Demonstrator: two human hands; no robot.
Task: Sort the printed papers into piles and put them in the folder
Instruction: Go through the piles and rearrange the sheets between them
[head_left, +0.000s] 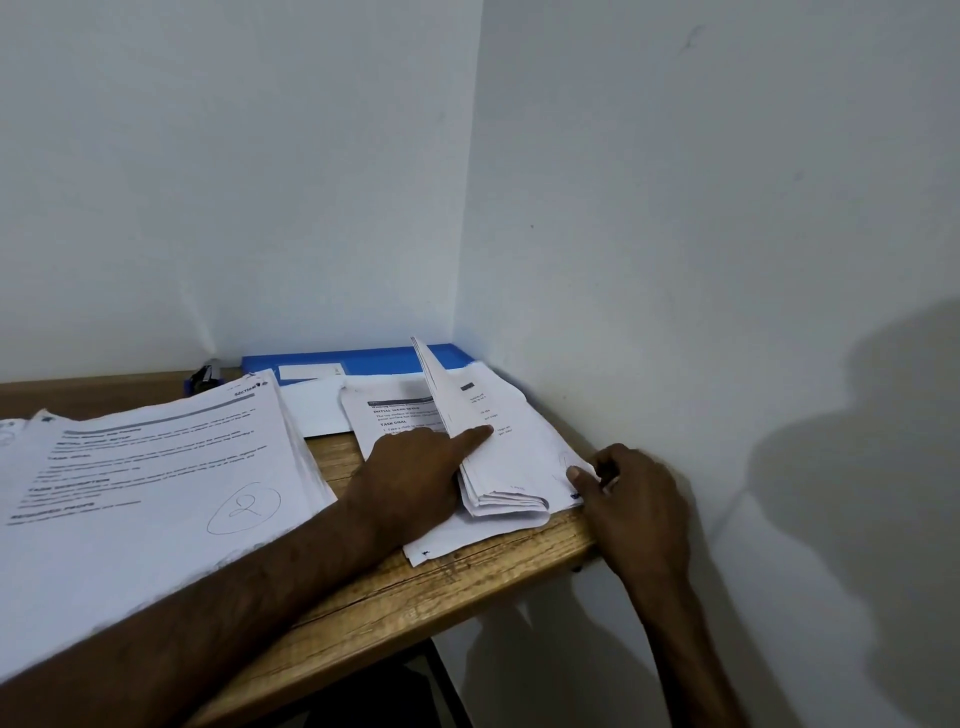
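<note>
1. Nearest, the big pile (156, 478) on the left, its top sheet marked with a circled 2, lies flat on the tabletop (441, 587), probably a sorted stack set aside.
2. The left hand (415, 467) reaches over to the smaller pile (498, 467) at the right edge, forefinger wedged under lifted sheets to keep a place while the page beneath is read; it grasps nothing.
3. The right hand (628, 499) pinches that pile's near right corner between thumb and fingers, seemingly ready to peel pages, though the grip itself is partly hidden.
4. Farthest, the blue folder (363, 358) lies in the wall corner, papers overlapping its front; a dark object (205, 376), perhaps a stapler, sits to its left.
</note>
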